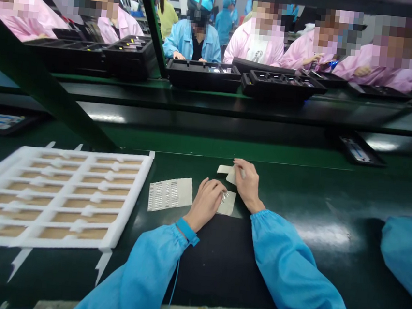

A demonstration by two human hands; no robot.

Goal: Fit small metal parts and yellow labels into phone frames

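Observation:
My left hand (206, 202) rests on the dark green bench with its fingers curled, pinching small silvery strips at the edge of a pale sheet (228, 205). My right hand (247, 183) lies just beyond it, fingers closed on a small white backing paper (225, 171). A sticker sheet (170, 194) with rows of thin strips lies flat to the left of my left hand. Both my arms wear blue sleeves, and a blue band sits on my left wrist.
A white foam tray (60, 194) with long brown slots fills the left of the bench. Beyond a green conveyor, black trays (202, 74) stand before several seated people in pink and blue coats. Another person's blue sleeve (406, 251) enters at the right. A green post slants at left.

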